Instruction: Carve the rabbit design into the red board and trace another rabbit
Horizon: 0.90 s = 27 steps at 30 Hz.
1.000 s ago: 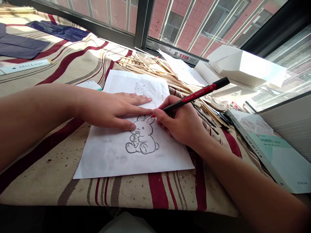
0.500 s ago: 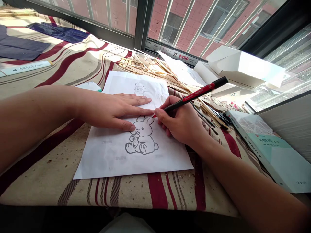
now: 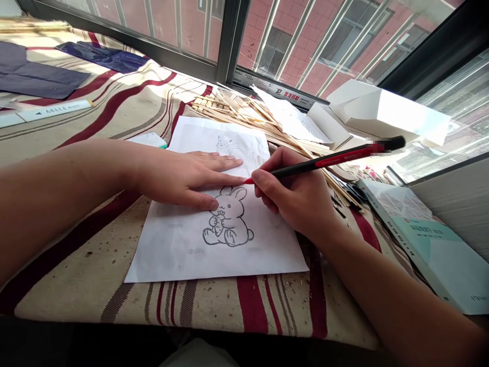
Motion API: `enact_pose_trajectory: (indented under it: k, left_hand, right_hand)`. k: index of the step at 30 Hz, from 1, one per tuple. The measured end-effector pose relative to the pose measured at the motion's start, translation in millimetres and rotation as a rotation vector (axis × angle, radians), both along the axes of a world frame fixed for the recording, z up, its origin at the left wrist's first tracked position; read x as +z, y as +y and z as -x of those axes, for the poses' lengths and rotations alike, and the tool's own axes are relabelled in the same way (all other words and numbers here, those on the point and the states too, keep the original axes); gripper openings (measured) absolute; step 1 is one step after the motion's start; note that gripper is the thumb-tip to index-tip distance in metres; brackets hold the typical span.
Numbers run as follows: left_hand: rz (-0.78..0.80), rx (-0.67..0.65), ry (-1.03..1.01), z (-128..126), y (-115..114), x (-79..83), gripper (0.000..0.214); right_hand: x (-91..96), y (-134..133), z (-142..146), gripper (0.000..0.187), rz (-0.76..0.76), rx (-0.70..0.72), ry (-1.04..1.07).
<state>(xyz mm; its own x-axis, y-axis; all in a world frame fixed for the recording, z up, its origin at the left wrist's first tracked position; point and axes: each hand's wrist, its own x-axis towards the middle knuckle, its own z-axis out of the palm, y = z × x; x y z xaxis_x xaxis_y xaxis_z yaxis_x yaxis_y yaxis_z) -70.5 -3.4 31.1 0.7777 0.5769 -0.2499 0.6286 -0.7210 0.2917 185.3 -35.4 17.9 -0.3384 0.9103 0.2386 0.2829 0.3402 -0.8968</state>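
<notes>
White paper (image 3: 171,255) with a black-lined bunny drawing (image 3: 228,224) lies at our 12 o'clock on a striped cloth (image 3: 214,303). It is thin, light and soft, so we pinch its edge. Our left hand (image 3: 179,178) lies open on it; our right hand (image 3: 290,196) grips a red-and-black pen (image 3: 344,161).

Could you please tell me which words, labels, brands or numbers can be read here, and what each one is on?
Window-frame label: a large "P", then Chinese, too blurred to read.
Book: Chinese title, unreadable.
Pen: markings blurred.
White strip: Chinese, too small to read.
</notes>
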Motion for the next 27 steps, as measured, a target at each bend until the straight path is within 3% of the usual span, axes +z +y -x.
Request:
enact_pose_trajectory:
  k: [8, 20, 27]
  left_hand:
    - [-0.01, -0.006, 0.005, -1, 0, -2.2, 0.088]
    - [0.026, 0.037, 0.0, 2, 2, -3.3, 0.103]
    - [0.031, 0.005, -0.023, 6, 8, -2.5, 0.081]
  right_hand:
    - [3.2, 8, 11, 0.027, 0.063, 0.18, -0.095]
    - [-9.1, 14, 11, 0.026, 0.08, 0.149, -0.074]
    - [-8.1, 15, 11, 0.024, 0.058, 0.177, -0.084]
